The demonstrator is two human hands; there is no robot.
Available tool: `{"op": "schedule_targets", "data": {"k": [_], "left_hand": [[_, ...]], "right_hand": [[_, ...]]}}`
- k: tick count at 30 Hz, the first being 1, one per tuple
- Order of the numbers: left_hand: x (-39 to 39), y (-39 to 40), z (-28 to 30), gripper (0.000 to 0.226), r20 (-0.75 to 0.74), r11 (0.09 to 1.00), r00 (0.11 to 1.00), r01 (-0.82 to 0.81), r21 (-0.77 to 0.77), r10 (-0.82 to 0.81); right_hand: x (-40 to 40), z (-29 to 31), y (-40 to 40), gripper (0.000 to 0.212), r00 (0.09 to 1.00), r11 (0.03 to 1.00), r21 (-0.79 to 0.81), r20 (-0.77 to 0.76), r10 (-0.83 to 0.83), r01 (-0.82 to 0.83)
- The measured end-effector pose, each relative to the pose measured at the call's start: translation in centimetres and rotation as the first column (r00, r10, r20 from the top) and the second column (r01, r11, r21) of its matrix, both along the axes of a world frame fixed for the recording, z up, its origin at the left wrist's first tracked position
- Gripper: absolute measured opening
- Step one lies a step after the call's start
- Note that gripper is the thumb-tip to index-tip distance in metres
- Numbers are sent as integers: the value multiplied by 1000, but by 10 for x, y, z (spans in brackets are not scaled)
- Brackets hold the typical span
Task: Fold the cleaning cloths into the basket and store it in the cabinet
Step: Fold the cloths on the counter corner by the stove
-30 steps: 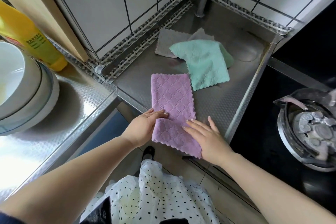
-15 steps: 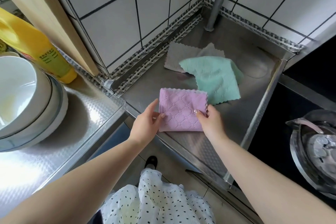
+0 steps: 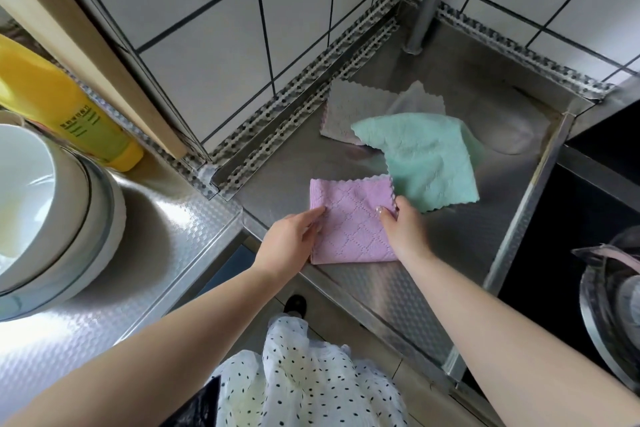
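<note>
Folded pink cloth (image 3: 351,222) now flattened on steel counter (image 3: 398,291).

Surface: my steel counter (image 3: 398,288), lower section in the tiled corner | on it: pink cloth (image 3: 349,222) folded near the front edge; green cloth (image 3: 426,156) just behind, overlapping grey cloth (image 3: 349,111) | raised section to my left: stacked white bowls (image 3: 45,211), yellow bottle (image 3: 65,114)

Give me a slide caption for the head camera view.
Both hands, left and right, hold a folded pink cloth on the steel counter.
</note>
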State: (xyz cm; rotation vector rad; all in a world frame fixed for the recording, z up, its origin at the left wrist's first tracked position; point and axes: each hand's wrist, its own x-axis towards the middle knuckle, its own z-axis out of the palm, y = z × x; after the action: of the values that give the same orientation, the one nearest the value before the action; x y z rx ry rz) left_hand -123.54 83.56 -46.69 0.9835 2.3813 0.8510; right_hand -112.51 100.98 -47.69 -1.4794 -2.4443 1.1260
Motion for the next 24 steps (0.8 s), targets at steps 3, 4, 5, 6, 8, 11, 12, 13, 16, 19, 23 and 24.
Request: {"op": "schedule_targets", "data": {"k": [3,4,5,6,8,11,12,13,16,19,23,24], "left_hand": [[-2,3,3,37,-4,997,1000,2,-71,-2],[-2,2,5,36,-72,997,997,9,-78,-15],[-2,1,6,36,-179,997,983,29,-76,-42],[-2,1,7,38,-287,996,955,56,-67,-73],[2,4,8,42,-437,988,886,142,-63,-155],[12,16,4,45,-532,939,774,297,-176,-344],[14,20,1,50,-514,917,759,322,-236,-399],[14,23,-1,59,-482,897,759,337,-285,-439],[10,27,-4,76,-383,876,803,333,-348,-458],[7,26,-9,69,-384,888,819,298,-349,-426],[4,24,-17,66,-400,889,818,270,-369,-414],[3,24,-17,67,-395,890,822,263,-373,-409]], "right_hand": [[-2,-2,1,15,1000,1000,2,7,-17,17],[-3,-1,1,17,999,999,-20,-3,-37,37],[-1,2,-1,21,998,997,-47,-35,-61,60],[1,5,-3,28,994,997,-41,-78,-74,71],[9,11,-9,38,988,983,184,-151,41,-13],[11,12,-24,44,918,797,504,-24,397,-332],[9,10,-29,48,884,747,518,41,465,-417],[5,7,-34,51,858,711,513,107,503,-481],[-6,-1,-39,53,812,684,439,277,514,-583],[-7,-7,-36,60,757,660,375,390,525,-651],[6,-9,-23,76,746,682,328,431,508,-654],[9,-9,-20,78,751,690,326,432,499,-646]]}}
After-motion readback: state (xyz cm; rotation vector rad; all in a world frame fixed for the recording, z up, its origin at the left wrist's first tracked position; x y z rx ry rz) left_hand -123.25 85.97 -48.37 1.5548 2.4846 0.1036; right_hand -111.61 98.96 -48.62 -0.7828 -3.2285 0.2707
